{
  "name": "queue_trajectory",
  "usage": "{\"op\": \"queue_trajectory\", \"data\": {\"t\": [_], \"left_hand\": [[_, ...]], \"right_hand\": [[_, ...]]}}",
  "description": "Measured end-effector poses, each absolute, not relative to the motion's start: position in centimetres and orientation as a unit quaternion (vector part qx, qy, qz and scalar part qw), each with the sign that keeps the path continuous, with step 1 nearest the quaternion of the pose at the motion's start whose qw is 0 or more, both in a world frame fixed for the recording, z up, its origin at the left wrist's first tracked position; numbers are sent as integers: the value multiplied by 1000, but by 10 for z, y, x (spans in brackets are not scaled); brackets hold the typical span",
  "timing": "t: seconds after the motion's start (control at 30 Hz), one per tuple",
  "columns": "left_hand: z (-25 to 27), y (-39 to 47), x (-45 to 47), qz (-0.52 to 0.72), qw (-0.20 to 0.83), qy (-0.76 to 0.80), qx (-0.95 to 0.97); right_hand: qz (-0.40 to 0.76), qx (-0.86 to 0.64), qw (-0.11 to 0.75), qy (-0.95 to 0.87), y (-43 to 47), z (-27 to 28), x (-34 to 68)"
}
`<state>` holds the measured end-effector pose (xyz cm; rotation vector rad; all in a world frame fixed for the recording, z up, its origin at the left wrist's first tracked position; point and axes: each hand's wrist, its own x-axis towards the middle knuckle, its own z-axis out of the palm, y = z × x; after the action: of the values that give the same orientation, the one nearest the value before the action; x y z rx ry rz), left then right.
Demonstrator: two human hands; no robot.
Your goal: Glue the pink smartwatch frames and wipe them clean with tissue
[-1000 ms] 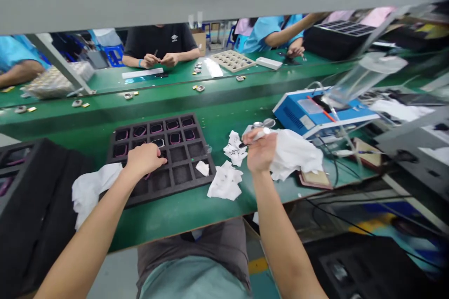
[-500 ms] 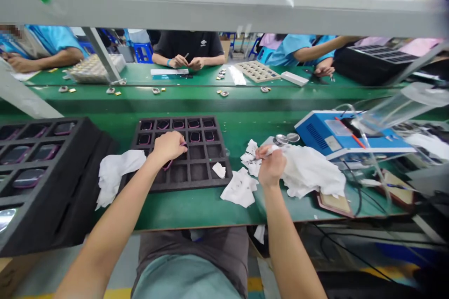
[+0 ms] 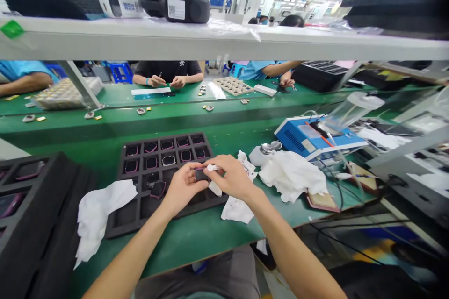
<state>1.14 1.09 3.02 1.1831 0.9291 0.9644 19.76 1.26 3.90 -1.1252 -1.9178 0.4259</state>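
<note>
My left hand [image 3: 184, 186] is closed on a small dark watch case [image 3: 201, 175], held by its edges over the foam tray. Pinched in my right hand [image 3: 232, 176] is a small white piece with a rounded end [image 3: 211, 167]; its kind is unclear. That white end touches or nearly touches the case, and the fingers partly hide both. Below the hands lies a black foam tray [image 3: 140, 195] with purple-rimmed watch cases in several cells. One such case [image 3: 158, 189] sits tilted near my left wrist. A scrap of white wipe [image 3: 214, 189] shows under my right fingers.
White cloths lie left of the tray [image 3: 100, 210] and to the right [image 3: 294, 173]. Small round metal dishes [image 3: 271, 146] stand near a blue machine [image 3: 315, 138]. Stacked foam trays [image 3: 38, 224] rise at left. A shelf beam [image 3: 224, 46] crosses above; co-workers sit opposite.
My left hand has come up from the tray cells with a watch case. My right hand has moved left to meet it, bringing the white piece. The camera view has tilted up and shifted.
</note>
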Motion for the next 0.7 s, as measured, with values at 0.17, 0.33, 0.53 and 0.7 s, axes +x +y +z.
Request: {"op": "queue_trajectory", "data": {"t": [0.17, 0.33, 0.53, 0.7], "left_hand": [[20, 7, 5, 399, 633, 421, 512], [8, 0, 8, 400, 594, 436, 545], [1, 0, 13, 382, 580, 455, 557], [0, 6, 14, 359, 604, 504, 502]], "right_hand": [[166, -458, 341, -804, 18, 32, 189], [216, -483, 326, -784, 20, 28, 190], [225, -514, 267, -784, 13, 38, 185], [270, -540, 250, -757, 27, 66, 192]]}}
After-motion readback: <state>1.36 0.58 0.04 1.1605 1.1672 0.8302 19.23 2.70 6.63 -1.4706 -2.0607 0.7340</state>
